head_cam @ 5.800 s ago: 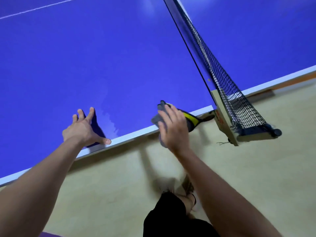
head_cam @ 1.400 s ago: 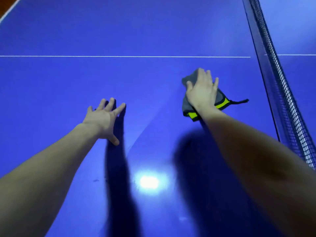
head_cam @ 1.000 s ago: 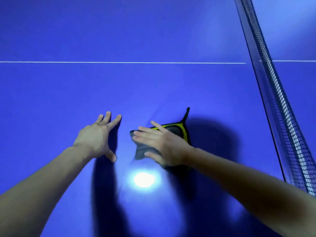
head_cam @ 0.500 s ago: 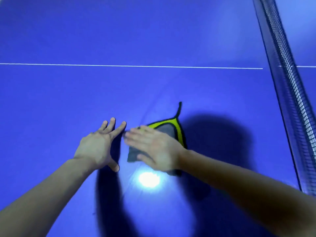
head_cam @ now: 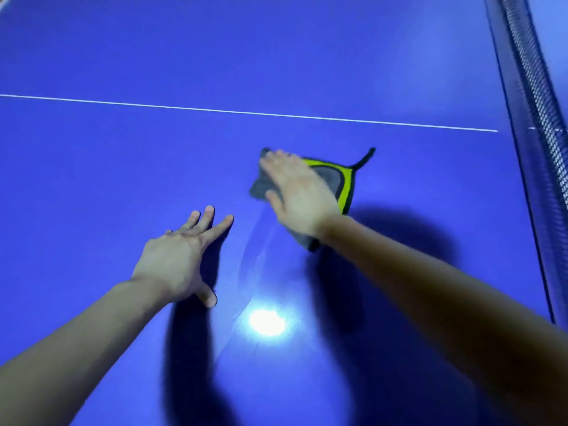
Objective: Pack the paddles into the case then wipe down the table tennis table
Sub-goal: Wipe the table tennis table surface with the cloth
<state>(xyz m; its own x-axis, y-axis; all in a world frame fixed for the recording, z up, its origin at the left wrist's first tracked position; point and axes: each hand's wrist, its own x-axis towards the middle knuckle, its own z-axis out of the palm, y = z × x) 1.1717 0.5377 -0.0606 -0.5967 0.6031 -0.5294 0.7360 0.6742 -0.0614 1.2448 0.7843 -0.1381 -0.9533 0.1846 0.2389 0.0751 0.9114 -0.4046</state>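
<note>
Since half a second ago the right hand [head_cam: 299, 195] has carried the cloth [head_cam: 335, 182] forward and to the right, away from the left hand [head_cam: 178, 259], which it was almost touching; a gap of bare table now lies between them. Right hand is spread flat, palm down, pressing the grey cloth with the yellow-green edge onto the table tennis table [head_cam: 123, 167]; it pins the cloth rather than gripping it, and the cloth's black loop sticks out beyond the fingers, on the far right. Left hand is open with fingers splayed, holding nothing, braced flat on the surface nearer the body. No paddles or case show in this view, so packing cannot be confirmed from here; the step in hand appears to be wiping. Faint streaks run from the right hand back toward a bright light reflection [head_cam: 266, 322] near the forearms. Risk noted: because the cloth is only pinned, a fast stroke could let it bunch or slip out from under the palm, leaving unwiped strips; the trailing loop could snag the net [head_cam: 541, 96] if a stroke runs too far right. Room for movement is wide ahead of and left of both hands, past the white line [head_cam: 215, 110]; to the right the net bounds the stroke.
</note>
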